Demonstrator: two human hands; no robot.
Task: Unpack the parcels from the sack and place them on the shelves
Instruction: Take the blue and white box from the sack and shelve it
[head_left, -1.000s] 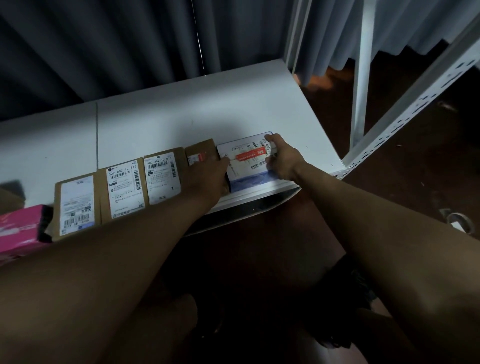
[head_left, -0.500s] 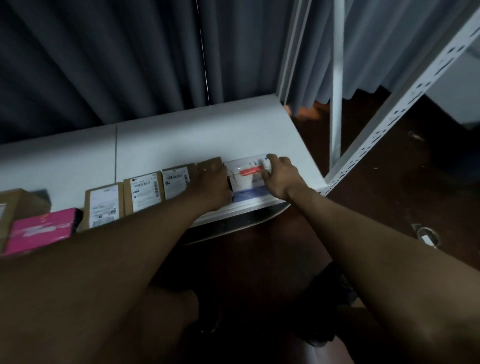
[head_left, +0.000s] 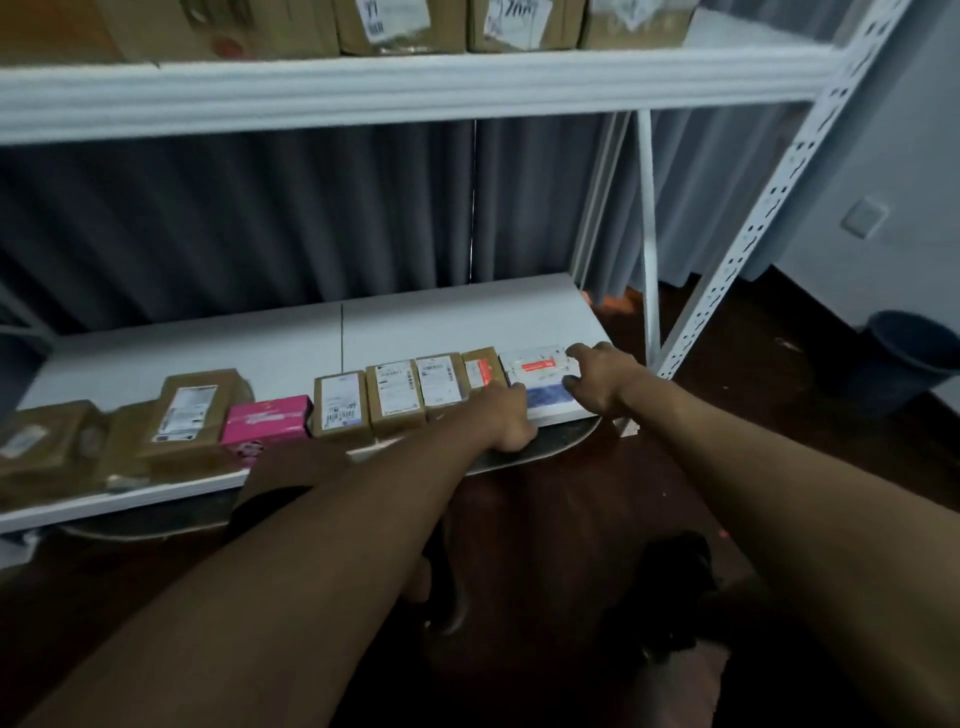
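A white parcel (head_left: 540, 373) with a red label and a blue front strip lies at the right end of the lower white shelf (head_left: 441, 327). My right hand (head_left: 597, 379) grips its right end, fingers over the top and thumb at the front. My left hand (head_left: 506, 415) is curled at the parcel's left front corner and hides it. Left of the parcel stands a row of brown labelled boxes (head_left: 392, 395) along the shelf's front edge, then a pink box (head_left: 267, 421) and more brown boxes (head_left: 189, 410). No sack shows.
The upper shelf (head_left: 405, 85) carries several brown cartons (head_left: 400, 23). A perforated white upright (head_left: 753, 228) stands just right of my right hand. A dark bin (head_left: 909, 353) sits on the floor at the right. A dark flat object (head_left: 524, 453) lies under the lower shelf. Grey curtains hang behind.
The view has tilted up and pulled back, so the upper shelf and more boxes show. Both hands stay at the white parcel, the left one slightly nearer the shelf's front edge.
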